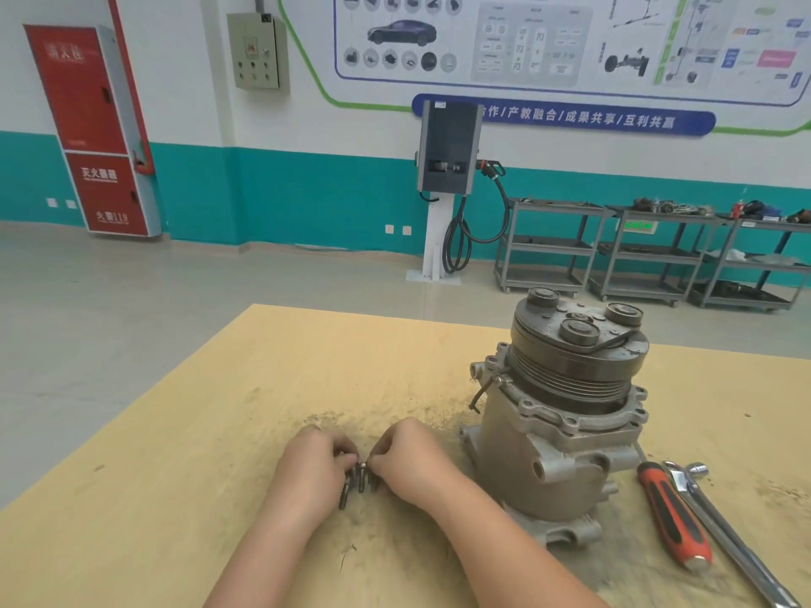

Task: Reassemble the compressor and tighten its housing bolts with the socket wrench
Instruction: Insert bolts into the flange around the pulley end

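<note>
Compressor [566,414] upright; both hands pinch bolts [356,482].

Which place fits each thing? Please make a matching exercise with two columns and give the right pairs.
Things:
1. bolts
2. compressor
3. screwdriver
4. socket wrench

Places:
A. far right on the table, beside the orange handle
B. between both hands
C. upright, right of the hands
D. between the compressor and the wrench

Pairs: 1-B, 2-C, 3-D, 4-A
</note>
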